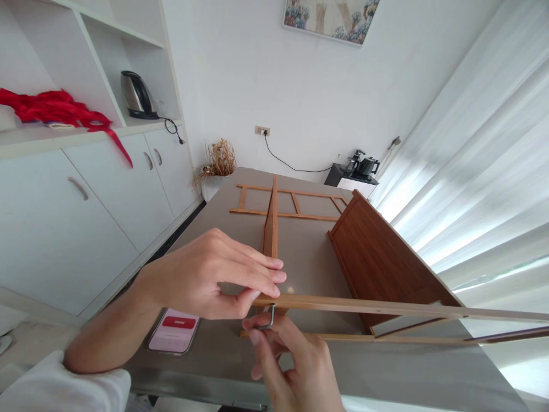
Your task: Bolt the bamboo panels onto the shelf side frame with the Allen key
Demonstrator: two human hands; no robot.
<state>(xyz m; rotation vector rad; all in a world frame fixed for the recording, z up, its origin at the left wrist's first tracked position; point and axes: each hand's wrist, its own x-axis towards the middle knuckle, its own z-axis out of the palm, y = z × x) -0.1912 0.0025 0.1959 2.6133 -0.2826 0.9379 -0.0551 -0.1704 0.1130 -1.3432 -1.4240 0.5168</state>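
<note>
My right hand (295, 355) pinches an Allen key (271, 318) between thumb and fingers. The short bent metal key meets the near rail of a wooden frame (369, 306) close to its left end. Above that joint, my left hand (214, 272) is closed over the corner where the rail meets an upright wooden panel (270, 223), its fingertips resting on the wood. The screw itself is hidden. Farther right, a broad brown board (386, 257) stands tilted between the near frame and the far side.
A ladder-like wooden frame (295, 203) lies at the far side of the grey table (214, 229). A phone (175, 332) with a lit screen lies by my left forearm. White cabinets (86, 189) line the left, and curtains (480, 143) hang on the right.
</note>
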